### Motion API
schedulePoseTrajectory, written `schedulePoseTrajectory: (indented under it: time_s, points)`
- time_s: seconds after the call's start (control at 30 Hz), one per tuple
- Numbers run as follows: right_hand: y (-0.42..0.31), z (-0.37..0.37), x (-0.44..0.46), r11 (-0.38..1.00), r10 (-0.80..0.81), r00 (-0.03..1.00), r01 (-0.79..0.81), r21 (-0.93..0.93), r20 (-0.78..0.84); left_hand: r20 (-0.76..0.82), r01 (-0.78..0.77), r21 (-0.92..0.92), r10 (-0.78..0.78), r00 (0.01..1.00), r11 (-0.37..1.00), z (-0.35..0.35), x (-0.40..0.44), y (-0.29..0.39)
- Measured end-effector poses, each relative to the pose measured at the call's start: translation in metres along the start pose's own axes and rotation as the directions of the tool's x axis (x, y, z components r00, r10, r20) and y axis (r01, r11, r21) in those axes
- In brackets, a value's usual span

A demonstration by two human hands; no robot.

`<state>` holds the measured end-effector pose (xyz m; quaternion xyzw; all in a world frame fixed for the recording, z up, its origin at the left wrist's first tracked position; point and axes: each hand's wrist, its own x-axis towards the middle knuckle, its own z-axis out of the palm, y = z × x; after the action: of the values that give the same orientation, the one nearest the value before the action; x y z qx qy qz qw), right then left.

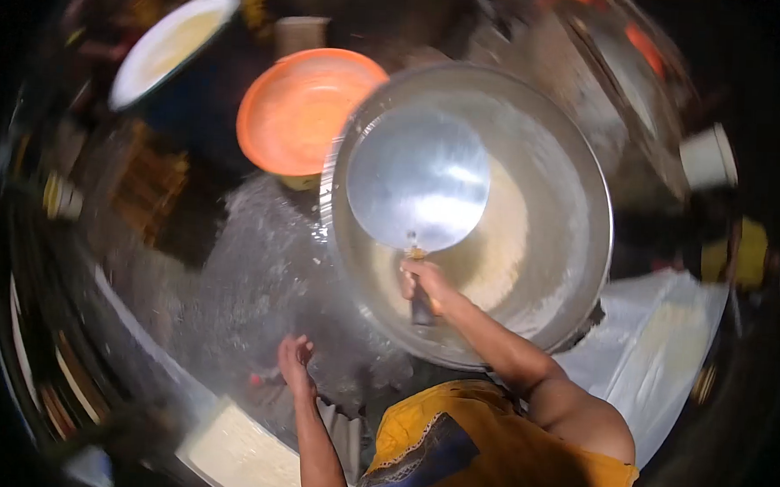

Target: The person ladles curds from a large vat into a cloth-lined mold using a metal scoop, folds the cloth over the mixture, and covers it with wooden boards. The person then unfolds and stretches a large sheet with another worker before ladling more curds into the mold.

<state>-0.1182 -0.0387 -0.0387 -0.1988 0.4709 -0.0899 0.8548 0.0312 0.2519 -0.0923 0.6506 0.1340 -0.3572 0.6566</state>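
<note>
So my right hand (427, 282) is gripping the dark handle (421, 309) of a round metal tool (419, 179), and I'm holding it over this big metal basin (575, 186). My left hand (297, 363) is hanging free nearby, fingers (288, 347) loosely curling.

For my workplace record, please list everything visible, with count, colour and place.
Vat: 1, grey, centre
Contents: 1, cream, inside vat
Handled disc: 1, silver, over vat
Basin: 1, orange, upper left
Tub: 1, white, top left
Pale rectangle: 1, cream, bottom left
Bucket: 1, white, right
Object: 1, yellow, far right
Sheet: 1, whitish, lower right
Others: too blurred
Shirt: 1, mustard, bottom
Right grip: 1, bare, holding disc
Left grip: 1, bare, lower left
</note>
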Motion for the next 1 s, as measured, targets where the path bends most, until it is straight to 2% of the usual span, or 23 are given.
schedulePoseTrajectory:
  time_s: [0.07, 0.1, 0.13, 0.2, 0.23, 0.27, 0.33, 0.4, 0.47, 0.53, 0.6, 0.67, 0.7, 0.8, 0.93, 1.0]
  points:
    - [0.02, -0.051, 0.068, 0.941, 0.065, 0.963, 0.028, 0.337, -0.262, 0.118, -0.062, 0.089, 0.052, 0.992, 0.994, 0.049, 0.024, 0.013]
    - [0.008, -0.108, 0.097, 0.91, 0.122, 0.948, 0.012, 0.414, -0.295, 0.102, -0.114, 0.216, 0.093, 0.99, 0.97, 0.11, 0.018, 0.019]
    - [0.004, -0.146, 0.123, 0.809, 0.189, 0.889, 0.1, 0.579, -0.418, 0.131, -0.209, 0.354, 0.173, 0.976, 0.912, 0.147, 0.031, 0.012]
    - [-0.003, -0.19, 0.161, 0.543, 0.399, 0.709, 0.329, 0.773, -0.581, 0.235, -0.386, 0.582, 0.307, 0.922, 0.715, 0.186, 0.046, 0.014]
    - [-0.009, -0.216, 0.184, 0.403, 0.523, 0.598, 0.455, 0.794, -0.608, 0.022, -0.252, 0.672, 0.32, 0.947, 0.697, 0.206, 0.051, 0.009]
    - [-0.012, -0.236, 0.202, 0.276, 0.647, 0.475, 0.583, 0.764, -0.596, 0.04, -0.256, 0.694, 0.319, 0.947, 0.673, 0.215, 0.052, 0.009]
    - [-0.014, -0.29, 0.238, 0.357, 0.583, 0.45, 0.607, 0.71, -0.677, 0.067, -0.264, 0.73, 0.319, 0.945, 0.63, 0.224, 0.049, 0.006]
    - [-0.011, -0.326, 0.262, 0.437, 0.494, 0.426, 0.632, 0.64, -0.758, -0.037, -0.184, 0.729, 0.307, 0.951, 0.659, 0.234, 0.043, 0.011]
    - [-0.042, -0.336, 0.264, 0.671, 0.365, 0.444, 0.484, 0.562, -0.818, -0.099, -0.131, 0.749, 0.305, 0.947, 0.65, 0.225, 0.047, 0.007]
    - [-0.045, -0.361, 0.292, 0.716, 0.297, 0.481, 0.46, 0.525, -0.825, -0.16, -0.059, 0.757, 0.272, 0.949, 0.651, 0.212, 0.048, 0.008]
    - [-0.06, -0.378, 0.3, 0.72, 0.262, 0.66, 0.353, 0.598, -0.705, -0.193, -0.031, 0.769, 0.277, 0.941, 0.638, 0.198, 0.052, 0.005]
    - [-0.068, -0.392, 0.308, 0.839, 0.159, 0.755, 0.236, 0.491, -0.636, -0.201, -0.045, 0.791, 0.329, 0.923, 0.61, 0.182, 0.053, 0.006]
    - [-0.073, -0.397, 0.31, 0.888, 0.108, 0.804, 0.187, 0.421, -0.584, -0.242, 0.006, 0.754, 0.27, 0.932, 0.656, 0.187, 0.051, 0.009]
    - [-0.09, -0.394, 0.31, 0.898, 0.084, 0.879, 0.139, 0.419, -0.47, -0.265, -0.008, 0.724, 0.289, 0.92, 0.69, 0.213, 0.045, 0.01]
    - [-0.123, -0.369, 0.292, 0.958, 0.046, 0.935, 0.058, 0.28, -0.351, -0.208, -0.027, 0.811, 0.331, 0.92, 0.585, 0.232, 0.041, 0.012]
    - [-0.14, -0.35, 0.275, 0.99, -0.001, 0.944, 0.046, 0.131, -0.329, -0.155, -0.086, 0.814, 0.358, 0.921, 0.575, 0.234, 0.043, 0.012]
